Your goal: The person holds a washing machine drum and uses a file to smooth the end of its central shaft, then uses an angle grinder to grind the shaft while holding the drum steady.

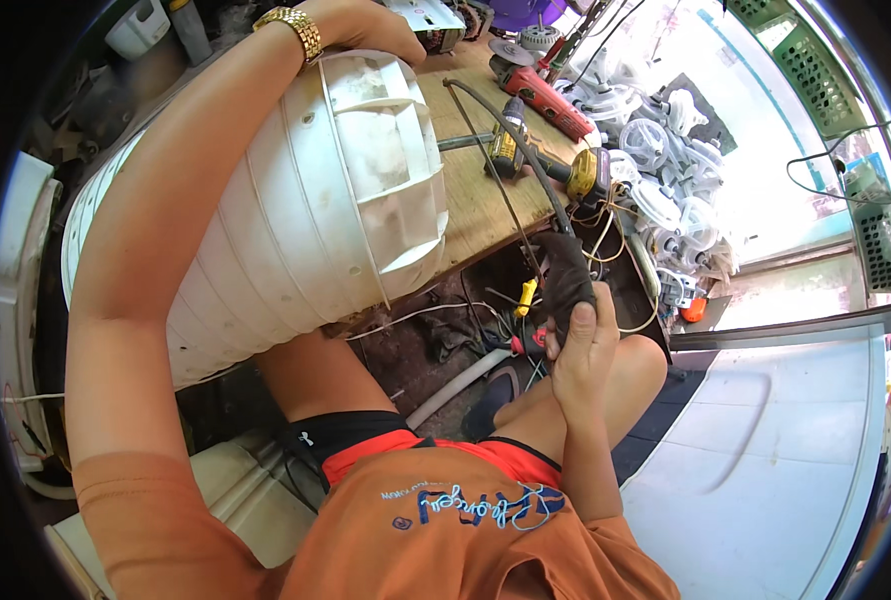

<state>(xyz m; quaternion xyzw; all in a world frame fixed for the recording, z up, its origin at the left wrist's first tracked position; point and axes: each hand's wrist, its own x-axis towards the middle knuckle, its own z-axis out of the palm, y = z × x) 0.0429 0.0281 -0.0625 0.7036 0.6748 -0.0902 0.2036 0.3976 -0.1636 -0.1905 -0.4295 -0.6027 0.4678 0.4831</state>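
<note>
A large ribbed white plastic drum (255, 240) lies on its side at the wooden workbench (465, 240), its finned end facing right. My left arm reaches across it, and my left hand (375, 35) curls over its top far edge. My right hand (580, 345) grips the dark, wrapped handle of a hacksaw-like tool (565, 260), whose curved frame and thin straight strip slant up toward the bench beside the drum. A yellow-black drill (585, 175) and a red angle grinder (555, 105) lie just beyond the tool. A metal rod behind it is partly hidden.
Clear plastic cups and tubing (665, 170) are piled beside a bright window at right, with green perforated baskets (800, 70) above. Cables, a yellow-handled item (525, 297) and a grey pipe (455, 385) lie below the bench. A white panel (755, 460) stands at lower right.
</note>
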